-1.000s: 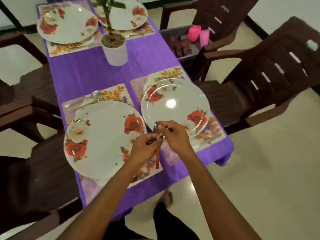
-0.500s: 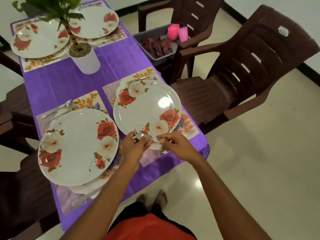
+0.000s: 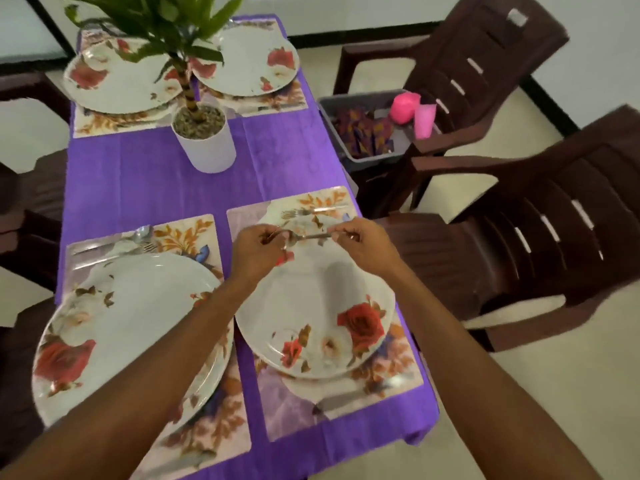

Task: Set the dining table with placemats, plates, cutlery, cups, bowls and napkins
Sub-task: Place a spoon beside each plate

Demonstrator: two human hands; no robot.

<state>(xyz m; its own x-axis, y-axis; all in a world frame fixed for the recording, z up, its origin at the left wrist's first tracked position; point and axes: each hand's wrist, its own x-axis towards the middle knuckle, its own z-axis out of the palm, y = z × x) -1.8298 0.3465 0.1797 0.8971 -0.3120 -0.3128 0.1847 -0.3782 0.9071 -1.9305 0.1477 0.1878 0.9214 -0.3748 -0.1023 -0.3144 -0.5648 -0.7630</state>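
A purple tablecloth (image 3: 145,181) lies before me. The far chair (image 3: 485,64) bears a label too blurred to read. Over the far rim of the near-right rose plate (image 3: 311,306), which sits on its placemat (image 3: 346,410), my left hand (image 3: 258,252) and right hand (image 3: 363,247) each pinch one end of a spoon (image 3: 310,236).

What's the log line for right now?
left hand, right hand: pinch thin silver metal cutlery piece | where: over far rim of round white rose-patterned plate | set down: not yet

Both arms extended, left hand (image 3: 258,249) and right hand (image 3: 363,242) fingers pinching.
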